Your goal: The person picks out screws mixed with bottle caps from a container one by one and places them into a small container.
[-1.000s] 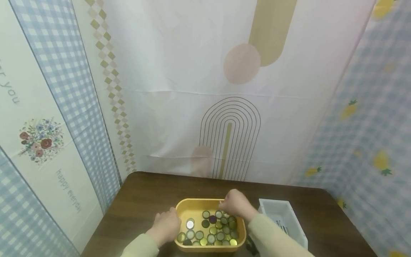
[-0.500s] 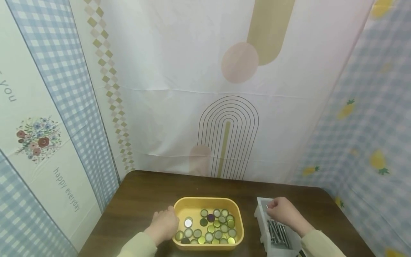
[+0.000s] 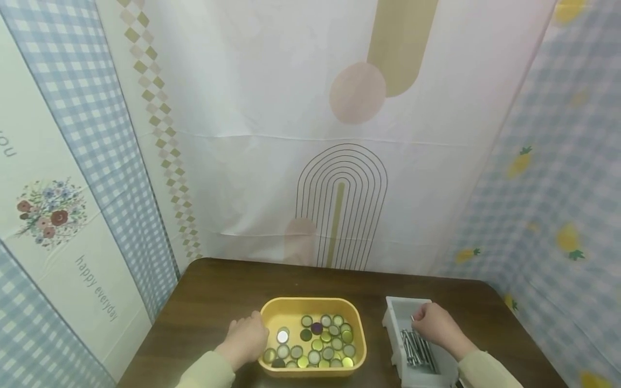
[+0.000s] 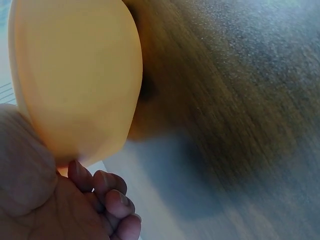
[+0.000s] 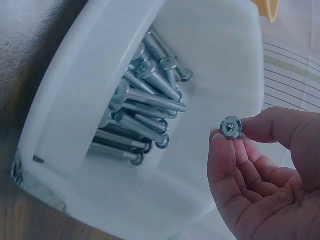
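My left hand (image 3: 245,338) grips the left rim of a yellow plastic tub (image 3: 287,308); the left wrist view shows its fingers curled against the tub's outer wall. Many round bottle caps (image 3: 314,357), silver, gold-green and dark, lie loose in the tub. To the right, my right hand (image 3: 437,324) is over a white plastic bin (image 3: 397,353). Between thumb and index finger it pinches a metal bolt (image 5: 231,128), whose round socketed head faces the right wrist camera while the shank is hidden. Several long silver bolts (image 5: 145,107) lie heaped in the bin.
Both containers stand on a dark brown wooden table (image 3: 228,285), with a strip of bare tabletop between them. A white printed cloth (image 3: 252,188) hangs behind the table, and checked cloths hang at either side.
My right hand has moved right, from the tub's back right corner to over the white bin, shifting slightly further right in the last half second. My left hand stays at the tub's rim.
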### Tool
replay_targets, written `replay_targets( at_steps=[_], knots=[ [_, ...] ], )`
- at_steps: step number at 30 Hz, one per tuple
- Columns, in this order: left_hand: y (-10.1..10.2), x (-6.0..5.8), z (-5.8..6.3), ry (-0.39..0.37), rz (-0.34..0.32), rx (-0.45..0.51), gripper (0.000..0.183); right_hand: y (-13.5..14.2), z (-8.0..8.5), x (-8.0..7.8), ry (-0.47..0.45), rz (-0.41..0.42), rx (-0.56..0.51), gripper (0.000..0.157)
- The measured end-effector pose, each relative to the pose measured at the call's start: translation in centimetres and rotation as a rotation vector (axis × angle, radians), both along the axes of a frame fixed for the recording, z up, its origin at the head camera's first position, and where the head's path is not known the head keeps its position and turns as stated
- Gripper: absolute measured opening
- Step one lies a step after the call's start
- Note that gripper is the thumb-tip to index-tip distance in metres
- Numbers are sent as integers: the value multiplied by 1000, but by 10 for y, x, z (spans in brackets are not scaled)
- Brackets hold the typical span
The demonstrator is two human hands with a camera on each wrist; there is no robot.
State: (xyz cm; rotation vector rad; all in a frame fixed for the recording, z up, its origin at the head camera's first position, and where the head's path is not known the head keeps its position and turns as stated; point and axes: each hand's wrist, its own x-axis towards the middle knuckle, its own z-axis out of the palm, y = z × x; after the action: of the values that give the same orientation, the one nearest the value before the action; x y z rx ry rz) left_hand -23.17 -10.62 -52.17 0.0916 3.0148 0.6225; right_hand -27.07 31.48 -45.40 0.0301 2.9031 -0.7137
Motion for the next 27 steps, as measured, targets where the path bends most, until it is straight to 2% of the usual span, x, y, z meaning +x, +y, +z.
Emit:
replay_targets(
  at_steps=[19, 27],
  knots=[
    [-3, 3, 2, -1, 6, 13, 26, 7, -8, 1, 5, 2, 18, 22],
    [-8, 1, -3, 13, -2, 12, 25, 0, 2, 3, 26, 30, 95, 8]
  ],
)
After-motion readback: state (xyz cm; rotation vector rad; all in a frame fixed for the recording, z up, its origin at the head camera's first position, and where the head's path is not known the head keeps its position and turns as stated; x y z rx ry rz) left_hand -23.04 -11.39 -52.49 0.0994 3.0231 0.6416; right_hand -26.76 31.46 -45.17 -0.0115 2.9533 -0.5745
